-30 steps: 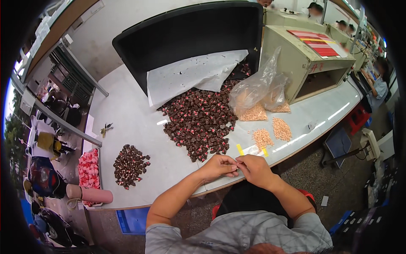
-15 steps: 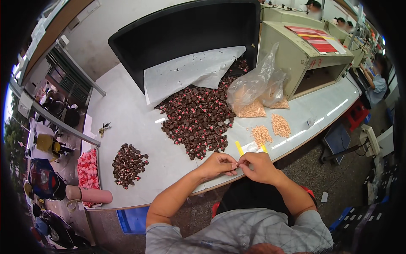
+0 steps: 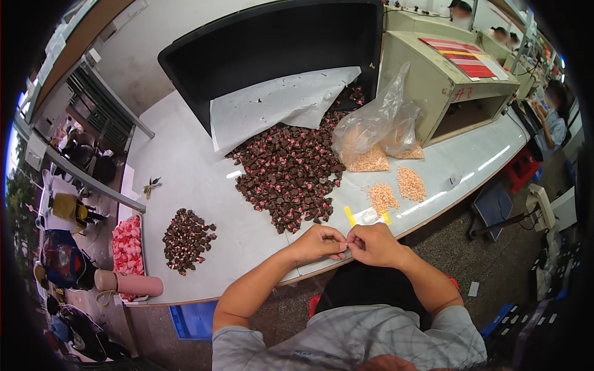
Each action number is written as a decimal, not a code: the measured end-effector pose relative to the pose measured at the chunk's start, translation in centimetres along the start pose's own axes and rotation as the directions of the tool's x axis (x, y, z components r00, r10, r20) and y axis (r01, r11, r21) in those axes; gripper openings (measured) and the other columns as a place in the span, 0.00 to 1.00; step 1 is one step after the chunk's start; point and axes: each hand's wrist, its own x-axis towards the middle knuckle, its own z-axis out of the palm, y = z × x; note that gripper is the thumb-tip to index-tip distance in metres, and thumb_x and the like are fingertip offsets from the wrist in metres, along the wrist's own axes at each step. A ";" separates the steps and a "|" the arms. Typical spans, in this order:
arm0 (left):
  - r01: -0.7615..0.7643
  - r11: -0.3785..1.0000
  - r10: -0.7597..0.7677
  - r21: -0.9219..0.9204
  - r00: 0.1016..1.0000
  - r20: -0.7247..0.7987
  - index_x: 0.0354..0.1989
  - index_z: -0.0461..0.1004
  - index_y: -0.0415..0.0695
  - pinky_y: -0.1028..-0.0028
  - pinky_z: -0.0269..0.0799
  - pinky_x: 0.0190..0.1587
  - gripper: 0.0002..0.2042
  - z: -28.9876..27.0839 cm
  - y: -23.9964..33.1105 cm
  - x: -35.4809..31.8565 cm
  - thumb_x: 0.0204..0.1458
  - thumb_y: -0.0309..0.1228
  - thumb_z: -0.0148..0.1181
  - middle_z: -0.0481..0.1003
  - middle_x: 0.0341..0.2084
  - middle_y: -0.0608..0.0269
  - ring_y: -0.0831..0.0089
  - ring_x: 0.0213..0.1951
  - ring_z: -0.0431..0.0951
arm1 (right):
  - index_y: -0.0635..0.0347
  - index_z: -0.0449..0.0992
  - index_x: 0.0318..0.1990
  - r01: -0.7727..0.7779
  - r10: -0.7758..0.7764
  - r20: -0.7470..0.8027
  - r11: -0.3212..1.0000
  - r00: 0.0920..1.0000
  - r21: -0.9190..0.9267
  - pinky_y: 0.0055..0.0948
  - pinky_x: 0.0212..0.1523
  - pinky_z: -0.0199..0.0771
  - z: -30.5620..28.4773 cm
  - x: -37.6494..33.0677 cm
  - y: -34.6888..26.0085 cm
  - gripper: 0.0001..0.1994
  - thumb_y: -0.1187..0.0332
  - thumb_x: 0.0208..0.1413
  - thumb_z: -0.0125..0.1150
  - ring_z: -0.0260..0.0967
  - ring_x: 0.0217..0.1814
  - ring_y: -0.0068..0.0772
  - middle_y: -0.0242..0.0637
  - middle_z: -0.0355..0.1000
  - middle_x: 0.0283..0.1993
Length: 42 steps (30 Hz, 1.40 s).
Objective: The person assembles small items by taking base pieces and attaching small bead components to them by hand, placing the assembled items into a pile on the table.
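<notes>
Close to the table's front edge, my left hand (image 3: 318,244) and my right hand (image 3: 375,245) meet with their fingertips pinched together. Whatever lies between the fingers is tiny and mostly hidden. Just beyond them a white card with yellow strips (image 3: 370,216) is on the tabletop. Two small heaps of tiny beige pieces, a nearer heap (image 3: 383,198) and a farther heap (image 3: 411,184), lie behind the card. Left of these spreads a large pile of small dark brown pieces with pink spots (image 3: 284,176). A smaller pile of dark pieces with pale spots (image 3: 187,241) lies farther left.
A black tub (image 3: 272,55) lies tipped behind the large pile, with a white sheet (image 3: 272,108) inside. Clear bags of beige pieces (image 3: 369,157) stand beside a greenish metal box (image 3: 442,80). At left are a tray of pink pieces (image 3: 128,247) and a pink bottle (image 3: 137,284).
Both hands have shifted very slightly to the left, and the fingertips have turned a little, still pinched together. The piles are unchanged.
</notes>
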 end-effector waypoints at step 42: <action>-0.037 0.976 0.024 -0.216 0.998 -0.060 0.53 0.75 0.35 0.73 0.80 0.48 0.15 -0.6 -0.4 0.3 0.59 0.27 0.60 0.79 0.46 0.51 0.70 0.43 0.82 | 0.57 0.75 0.30 0.167 -0.204 -0.149 0.959 0.967 -0.228 0.35 0.21 0.71 -1.4 1.1 -0.6 0.06 0.74 0.46 0.66 0.73 0.18 0.37 0.32 0.70 0.16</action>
